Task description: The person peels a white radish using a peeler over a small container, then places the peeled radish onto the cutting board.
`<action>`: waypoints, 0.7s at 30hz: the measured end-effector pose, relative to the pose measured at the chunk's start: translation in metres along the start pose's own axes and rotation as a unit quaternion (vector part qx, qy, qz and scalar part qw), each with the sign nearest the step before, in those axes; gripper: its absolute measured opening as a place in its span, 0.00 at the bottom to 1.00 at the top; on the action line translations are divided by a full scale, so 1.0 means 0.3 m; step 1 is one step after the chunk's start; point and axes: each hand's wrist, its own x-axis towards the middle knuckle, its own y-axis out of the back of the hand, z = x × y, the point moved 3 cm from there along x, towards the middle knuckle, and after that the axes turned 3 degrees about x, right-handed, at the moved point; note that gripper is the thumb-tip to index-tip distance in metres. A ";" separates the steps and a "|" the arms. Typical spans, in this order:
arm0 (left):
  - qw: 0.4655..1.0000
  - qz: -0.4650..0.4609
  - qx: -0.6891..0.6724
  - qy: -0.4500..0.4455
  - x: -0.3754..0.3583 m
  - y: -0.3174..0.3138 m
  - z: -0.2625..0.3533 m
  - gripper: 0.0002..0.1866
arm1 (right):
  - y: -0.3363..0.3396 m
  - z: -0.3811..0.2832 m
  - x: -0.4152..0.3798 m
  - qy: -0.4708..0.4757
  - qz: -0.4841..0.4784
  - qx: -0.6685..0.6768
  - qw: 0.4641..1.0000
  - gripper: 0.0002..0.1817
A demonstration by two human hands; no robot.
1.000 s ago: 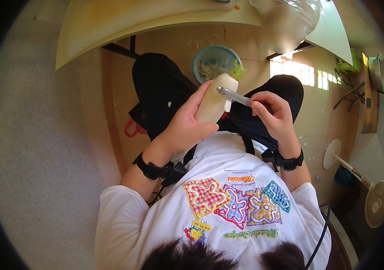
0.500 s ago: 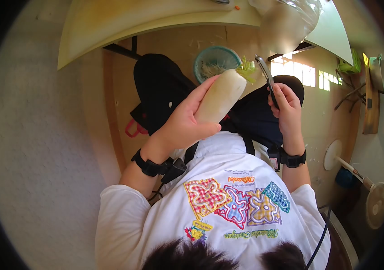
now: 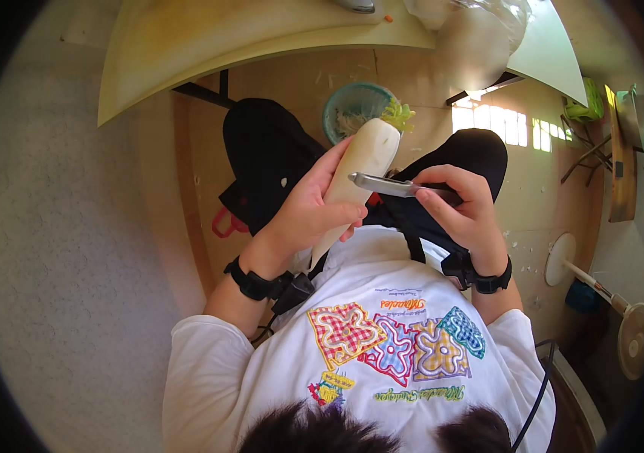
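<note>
In my left hand [image 3: 313, 205] lies a long white radish [image 3: 367, 160], tilted, with its leafy green top [image 3: 397, 115] pointing away from me and its thin tip toward my shirt. My fingers and thumb wrap round its lower half. My right hand [image 3: 464, 208] grips a peeler [image 3: 384, 183] by its dark handle. The peeler's metal head reaches left and overlaps the radish's middle in this view. Beyond the radish, a teal basin [image 3: 348, 97] with pale peelings in it sits on the floor between my knees.
A pale table [image 3: 277, 34] stretches across the front, carrying an orange scrap [image 3: 388, 19] and a clear plastic bag [image 3: 514, 15]. At the right stand a fan [image 3: 637, 341] and a leaning wooden board [image 3: 622, 162]. A pink strap [image 3: 229, 223] shows by my left leg.
The peeler has swung from upright beside the radish to lying across it, as my right hand moved down and left. The radish has turned slightly and shifted a little left.
</note>
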 end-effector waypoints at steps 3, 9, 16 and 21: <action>1.000 0.002 0.011 0.004 -0.005 -0.003 0.007 0.48 | -0.027 0.013 0.002 0.005 -0.006 0.005 1.000 0.07; 0.998 0.022 0.053 0.000 -0.009 0.006 -0.003 0.47 | -0.034 0.023 0.000 -0.026 -0.019 0.031 0.999 0.08; 0.998 0.014 0.059 0.011 -0.014 0.014 -0.005 0.49 | -0.025 0.038 -0.007 -0.036 0.008 -0.003 0.999 0.07; 0.998 -0.008 0.059 0.031 -0.040 0.005 -0.024 0.49 | 0.029 0.128 0.004 -0.052 0.152 0.046 0.986 0.09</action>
